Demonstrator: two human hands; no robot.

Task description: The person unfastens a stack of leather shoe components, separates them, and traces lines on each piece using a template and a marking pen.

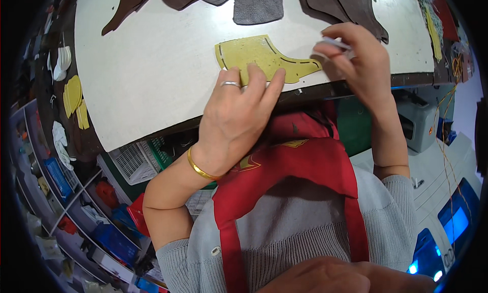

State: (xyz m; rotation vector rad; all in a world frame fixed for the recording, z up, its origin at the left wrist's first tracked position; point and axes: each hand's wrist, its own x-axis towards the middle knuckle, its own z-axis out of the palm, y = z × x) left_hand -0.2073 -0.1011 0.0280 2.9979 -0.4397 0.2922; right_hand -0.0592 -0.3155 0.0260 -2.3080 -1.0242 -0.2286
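Observation:
A yellow pattern piece point(249, 51) with dark slots cut along its edges lies near the front edge of the white work board point(147, 74). My left hand point(236, 105) rests on its lower edge, fingers spread and pressing it down; a ring and a gold bangle are on that hand and wrist. My right hand point(363, 59) is raised just beyond the pattern's narrow right tip. Its thumb and fingers pinch a slim, pale, pen-like stick point(336, 42), blurred and partly hidden by the fingers. Whatever lies under the pattern is hidden.
Dark brown leather pieces point(259, 6) lie along the board's far side, more point(340, 11) at far right. Yellow pattern pieces point(72, 97) and a white glove point(62, 63) lie left of the board. Shelves with small goods point(71, 211) stand lower left, a grey machine point(419, 121) at right.

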